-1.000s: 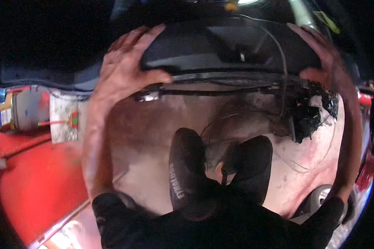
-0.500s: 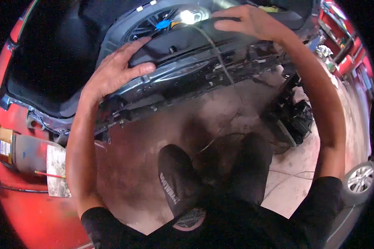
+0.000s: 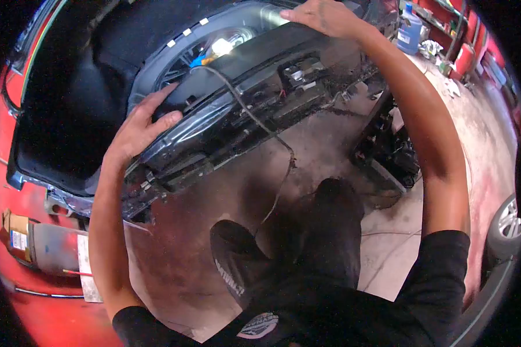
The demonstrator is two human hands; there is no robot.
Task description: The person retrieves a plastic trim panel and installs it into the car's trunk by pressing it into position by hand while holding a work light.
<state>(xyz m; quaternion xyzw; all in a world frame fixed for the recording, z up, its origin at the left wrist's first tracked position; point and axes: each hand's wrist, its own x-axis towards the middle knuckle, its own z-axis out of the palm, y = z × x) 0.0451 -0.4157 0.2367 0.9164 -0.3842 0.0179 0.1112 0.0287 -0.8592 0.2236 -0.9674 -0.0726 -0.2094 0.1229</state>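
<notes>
A dark grey trim panel (image 3: 266, 55) lies along the rear sill of a car's open boot. At its left end is my left hand (image 3: 138, 128), thumb and fingers spread apart over the edge. My right hand (image 3: 325, 18) rests on the panel's upper right part with its fingers stretched out to the left; its thumb is hidden. Behind the panel, a lit lamp (image 3: 222, 47) shines beside a spare wheel (image 3: 185, 56) in the boot well. A small blue item (image 3: 199, 61) sits near the lamp. From there a cable (image 3: 246, 109) runs over the panel and down to the floor.
Bare bodywork (image 3: 214, 147) with clips and wiring lies below the sill. Black parts (image 3: 391, 147) lie on the floor at right. A blue bottle (image 3: 409, 32) stands at the upper right. A cardboard box (image 3: 18, 234) is on the red surface at left, and a car wheel (image 3: 508, 222) at far right.
The view has shifted and turned. My right hand's fingers have moved farther over the panel's top. A latch area at the panel's front edge shows now, and the cable lies more bent.
</notes>
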